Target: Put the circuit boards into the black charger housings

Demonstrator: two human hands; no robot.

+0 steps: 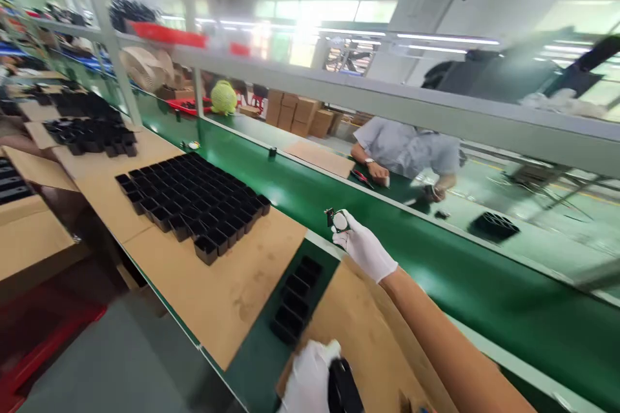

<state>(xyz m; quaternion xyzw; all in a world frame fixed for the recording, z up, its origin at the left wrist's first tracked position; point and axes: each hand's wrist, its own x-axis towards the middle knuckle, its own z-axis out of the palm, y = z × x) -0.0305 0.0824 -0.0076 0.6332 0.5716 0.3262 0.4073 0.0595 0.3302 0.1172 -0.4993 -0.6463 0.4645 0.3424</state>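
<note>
Round white part (340,221), pinched in the right hand (362,246) by the green belt (300,197), probably wants a light hold at its rim; the left hand (309,379) is against a black case (345,388) (its grip I cannot tell).

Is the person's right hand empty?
No, the right hand, in a white glove, holds a small part with a round white face.

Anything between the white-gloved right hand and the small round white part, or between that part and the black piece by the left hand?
Nothing visible: the white-gloved right hand holds the small round white part, and no object shows on the brown cardboard between it and the black piece by the white-gloved left hand.
</note>
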